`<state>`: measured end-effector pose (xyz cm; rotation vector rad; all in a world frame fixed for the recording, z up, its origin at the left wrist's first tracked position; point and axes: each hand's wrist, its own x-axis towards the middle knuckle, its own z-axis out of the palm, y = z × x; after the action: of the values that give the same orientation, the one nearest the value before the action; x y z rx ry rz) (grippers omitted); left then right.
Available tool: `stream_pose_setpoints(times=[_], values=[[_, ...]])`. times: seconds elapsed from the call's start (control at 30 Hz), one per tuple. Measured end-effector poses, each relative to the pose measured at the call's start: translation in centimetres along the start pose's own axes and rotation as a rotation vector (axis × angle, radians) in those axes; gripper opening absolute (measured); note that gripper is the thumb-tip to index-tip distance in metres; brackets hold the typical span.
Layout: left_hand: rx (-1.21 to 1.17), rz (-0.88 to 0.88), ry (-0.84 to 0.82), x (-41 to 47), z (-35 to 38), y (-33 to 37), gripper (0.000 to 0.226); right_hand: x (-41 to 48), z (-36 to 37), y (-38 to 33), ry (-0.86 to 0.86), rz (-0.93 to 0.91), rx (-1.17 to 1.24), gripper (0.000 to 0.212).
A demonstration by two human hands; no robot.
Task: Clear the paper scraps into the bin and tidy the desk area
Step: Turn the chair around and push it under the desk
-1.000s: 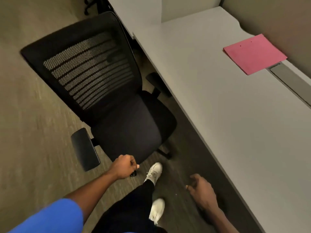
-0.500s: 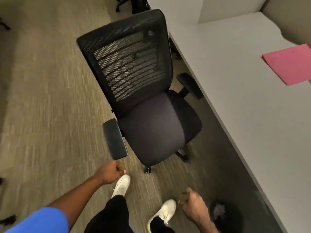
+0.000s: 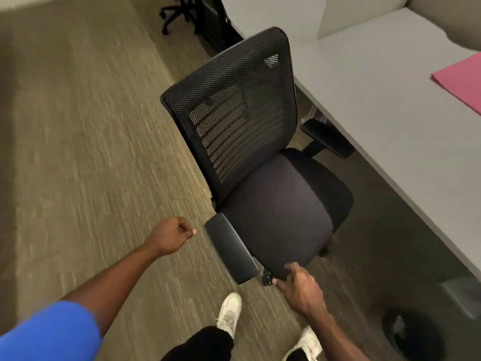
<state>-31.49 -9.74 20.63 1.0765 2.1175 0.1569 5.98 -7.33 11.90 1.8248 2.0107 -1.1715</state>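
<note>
1. The left hand is curled into a fist with the thumb tip showing, and nothing can be seen in it. It hangs over the carpet, just at 9 o'clock of the near armrest and apart from it.
2. The right hand has its fingers loosely spread. The fingertips sit at the front edge of the seat, at the seat's 6 o'clock. Blur hides whether they touch or grip it.
3. The chair stands at the centre, its mesh back toward 11 o'clock. Its far armrest reaches under the desk edge.
4. The desk runs from 12 o'clock down to 4 o'clock. A pink folder lies on it at 2 o'clock, cut off by the frame.
5. The bin is a dark round one on the floor at 5 o'clock, under the desk edge. Something pale lies inside it; I cannot tell whether it is paper.
6. Two white shoes stand at 6 o'clock, between the hands and below them.
7. A second chair's base shows at 12 o'clock.
</note>
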Motion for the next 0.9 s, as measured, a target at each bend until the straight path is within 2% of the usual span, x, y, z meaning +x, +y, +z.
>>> stream_pose_setpoints(times=[0.13,0.27,0.3,0.4,0.43,0.53,0.67,0.9], values=[[-0.115,0.090,0.094,3.7,-6.8,2.0,0.029,1.8,2.6,-5.8,0.017,-0.081,-0.019,0.071],[-0.229,0.150,0.163,6.7,-11.5,4.4,0.032,3.1,4.3,-10.1,0.056,-0.170,-0.173,0.076],[-0.257,0.164,0.190,7.3,-12.3,5.1,0.037,3.3,4.7,-10.8,0.062,-0.188,-0.218,0.078],[-0.417,0.182,0.238,8.6,-14.1,6.9,0.071,3.6,5.8,-12.1,0.021,-0.220,-0.327,0.084],[-0.483,0.211,0.249,9.0,-14.3,7.4,0.072,3.5,6.2,-12.2,0.004,-0.232,-0.352,0.084],[-0.610,0.331,0.248,10.0,-13.9,8.4,0.053,3.2,7.4,-12.0,-0.051,-0.250,-0.394,0.085],[-0.750,0.357,0.197,11.1,-12.7,9.0,0.058,2.4,8.9,-11.6,-0.053,-0.216,-0.427,0.088],[-0.674,0.293,0.232,10.9,-10.9,7.9,0.063,1.9,9.7,-10.4,-0.029,-0.186,-0.424,0.089]])
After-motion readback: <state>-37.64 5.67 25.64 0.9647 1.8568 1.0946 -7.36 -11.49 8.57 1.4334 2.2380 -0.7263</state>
